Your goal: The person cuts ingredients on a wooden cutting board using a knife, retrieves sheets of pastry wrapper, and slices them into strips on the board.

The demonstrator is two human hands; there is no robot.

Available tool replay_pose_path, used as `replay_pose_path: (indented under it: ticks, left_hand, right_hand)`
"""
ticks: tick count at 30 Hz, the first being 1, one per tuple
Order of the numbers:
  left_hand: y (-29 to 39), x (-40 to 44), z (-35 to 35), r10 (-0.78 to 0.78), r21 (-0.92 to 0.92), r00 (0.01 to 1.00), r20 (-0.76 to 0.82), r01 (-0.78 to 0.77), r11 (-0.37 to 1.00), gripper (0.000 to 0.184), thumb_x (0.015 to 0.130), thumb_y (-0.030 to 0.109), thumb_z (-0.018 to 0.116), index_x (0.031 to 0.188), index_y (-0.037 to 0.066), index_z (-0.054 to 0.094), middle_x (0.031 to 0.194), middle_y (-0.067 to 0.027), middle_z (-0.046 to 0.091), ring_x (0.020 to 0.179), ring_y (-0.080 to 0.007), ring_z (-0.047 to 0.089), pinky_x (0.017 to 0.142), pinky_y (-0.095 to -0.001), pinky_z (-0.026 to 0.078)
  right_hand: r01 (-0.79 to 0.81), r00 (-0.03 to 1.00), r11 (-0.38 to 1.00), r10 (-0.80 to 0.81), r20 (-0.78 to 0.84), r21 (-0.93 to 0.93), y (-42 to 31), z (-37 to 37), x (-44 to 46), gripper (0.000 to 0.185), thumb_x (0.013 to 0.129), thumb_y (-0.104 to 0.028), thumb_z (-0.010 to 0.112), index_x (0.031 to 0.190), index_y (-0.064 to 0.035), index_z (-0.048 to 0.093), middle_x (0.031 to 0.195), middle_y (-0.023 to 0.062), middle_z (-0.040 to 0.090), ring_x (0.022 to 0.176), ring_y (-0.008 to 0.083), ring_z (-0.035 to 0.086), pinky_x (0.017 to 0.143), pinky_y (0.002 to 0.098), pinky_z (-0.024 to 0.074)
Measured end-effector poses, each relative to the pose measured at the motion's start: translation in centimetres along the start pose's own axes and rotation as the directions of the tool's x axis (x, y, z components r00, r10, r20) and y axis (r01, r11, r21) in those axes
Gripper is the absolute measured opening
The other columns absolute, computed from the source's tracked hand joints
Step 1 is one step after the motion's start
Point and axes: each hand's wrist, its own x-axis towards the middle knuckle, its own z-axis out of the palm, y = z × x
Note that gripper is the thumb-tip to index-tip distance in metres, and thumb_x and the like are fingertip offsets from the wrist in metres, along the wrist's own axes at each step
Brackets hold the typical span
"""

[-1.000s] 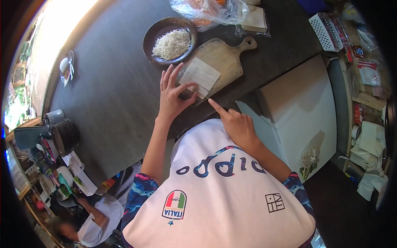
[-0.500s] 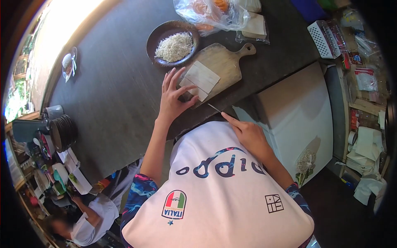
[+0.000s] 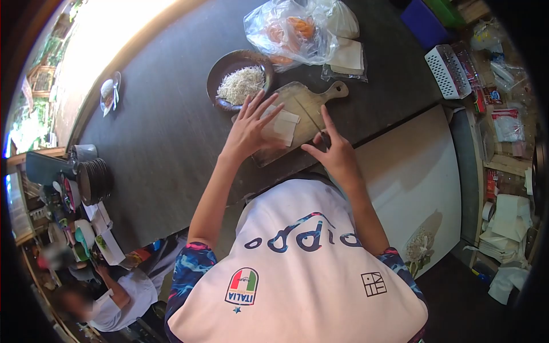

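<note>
A wooden cutting board (image 3: pixel 315 106) with a rounded handle lies near the table's front edge. On it are thin, pale sheets with straight edges (image 3: pixel 282 127), partly covered by my left hand (image 3: pixel 250 130). That hand is open, its fingers spread over the sheets. My right hand (image 3: pixel 338 153) is at the board's right side, with the dark handle of a knife (image 3: pixel 311 119) between thumb and index finger; the index finger points outward and the other fingers are mostly hidden. The thin blade reaches over the board. Just beyond my left fingertips stands a brown bowl (image 3: pixel 215 74) of pale shreds (image 3: pixel 241 86).
Behind the board, a clear plastic bag (image 3: pixel 257 28) holds orange things, beside a packet of pale sheets (image 3: pixel 346 56). At left are stacked dark plates (image 3: pixel 94 182) and a small dish with a spoon (image 3: pixel 108 94). A white basket (image 3: pixel 449 71) stands right. Another person (image 3: pixel 123 297) sits lower left.
My right hand has moved forward from the table edge, bringing the knife over the board. My left hand has shifted right with its fingers spread wider over the sheets. The view has tilted slightly.
</note>
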Motion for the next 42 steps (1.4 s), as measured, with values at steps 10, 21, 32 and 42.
replay_pose_path:
  ticks: [10, 21, 32, 42]
  left_hand:
    - [2.3, 1.3, 4.0, -0.150, 0.086, 0.957, -0.247, 0.176, 0.981, 0.090, 0.083, 0.057, 0.089, 0.158, 0.015, 0.062, 0.155, -0.0073, 0.064, 0.149, -0.0305, 0.055, 0.134, -0.0531, 0.034]
    - [3.0, 0.1, 1.4, -0.255, -0.010, 0.952, -0.167, 0.257, 0.966, 0.075, 0.080, 0.042, 0.093, 0.147, 0.015, 0.072, 0.140, -0.0035, 0.070, 0.130, -0.0258, 0.065, 0.115, -0.0450, 0.046]
    - [2.7, -0.9, 1.3, -0.341, -0.075, 0.921, -0.188, 0.332, 0.940, 0.060, 0.078, 0.039, 0.097, 0.131, 0.015, 0.081, 0.132, -0.0077, 0.072, 0.128, -0.0293, 0.064, 0.114, -0.0453, 0.047]
    - [3.9, -1.0, 1.7, -0.352, -0.127, 0.889, -0.293, 0.328, 0.936, 0.041, 0.077, 0.030, 0.099, 0.111, 0.016, 0.082, 0.128, -0.0043, 0.073, 0.126, -0.0281, 0.066, 0.110, -0.0467, 0.049]
  right_hand:
    - [0.255, 0.962, 0.952, -0.232, 0.140, -0.170, 1.8, -0.1, 6.7, 0.139, 0.074, -0.033, 0.100, 0.180, -0.0398, 0.011, 0.144, 0.0047, 0.075, 0.115, 0.0404, 0.077, 0.096, 0.0534, 0.0652]
    - [0.329, 0.905, 0.930, -0.260, 0.337, -0.165, 0.4, 0.9, 10.4, 0.134, 0.076, -0.031, 0.100, 0.180, -0.0409, 0.015, 0.137, 0.0010, 0.077, 0.117, 0.0387, 0.076, 0.099, 0.0528, 0.0625]
    - [0.368, 0.836, 0.928, -0.300, 0.459, -0.064, 0.0, 1.1, 12.5, 0.132, 0.078, -0.024, 0.098, 0.181, -0.0374, 0.016, 0.120, 0.0064, 0.078, 0.115, 0.0382, 0.075, 0.101, 0.0530, 0.0596]
    - [0.460, 0.817, 0.888, -0.426, 0.389, 0.006, 0.7, 1.4, 12.3, 0.120, 0.081, -0.024, 0.095, 0.178, -0.0386, 0.028, 0.120, 0.0023, 0.080, 0.114, 0.0355, 0.076, 0.106, 0.0520, 0.0586]
